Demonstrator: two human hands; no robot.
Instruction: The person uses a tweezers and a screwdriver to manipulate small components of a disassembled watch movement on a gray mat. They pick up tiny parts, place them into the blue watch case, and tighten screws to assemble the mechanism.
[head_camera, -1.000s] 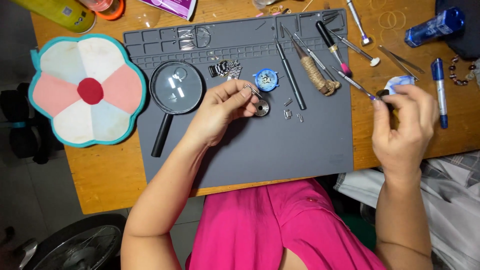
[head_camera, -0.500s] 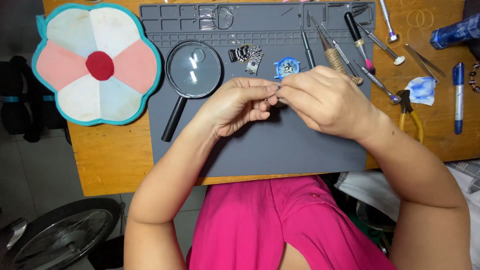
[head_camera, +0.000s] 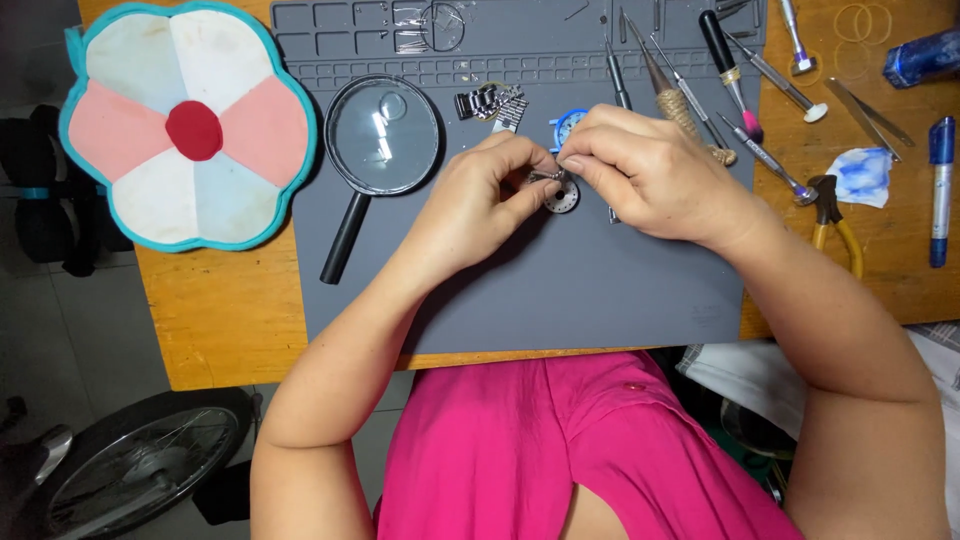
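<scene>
- The left hand (head_camera: 480, 200) and right hand (head_camera: 640, 170) meet at the middle of the frame, fingertips pinched together over a small round metal watch part (head_camera: 561, 196) that lies on the grey work mat (head_camera: 560, 290).
- The left fingers close on a tiny piece just above the part; the right thumb and forefinger are pressed together on the same spot, though what they grip is too small to tell.
- Both forearms slant up from the lower corners, over a pink shirt (head_camera: 520, 450).
- The mat's near half is bare, ending at the wooden table's (head_camera: 230, 320) front edge.
- Left of the hands lies a magnifying glass (head_camera: 385, 135); just above them a metal watch band (head_camera: 490, 102) and a blue-ringed piece (head_camera: 568, 125).
- Farther up right lie screwdrivers (head_camera: 725, 60), tweezers (head_camera: 868, 110) and yellow-handled pliers (head_camera: 838, 225); a flower-shaped pad (head_camera: 190, 125) fills the upper left.
</scene>
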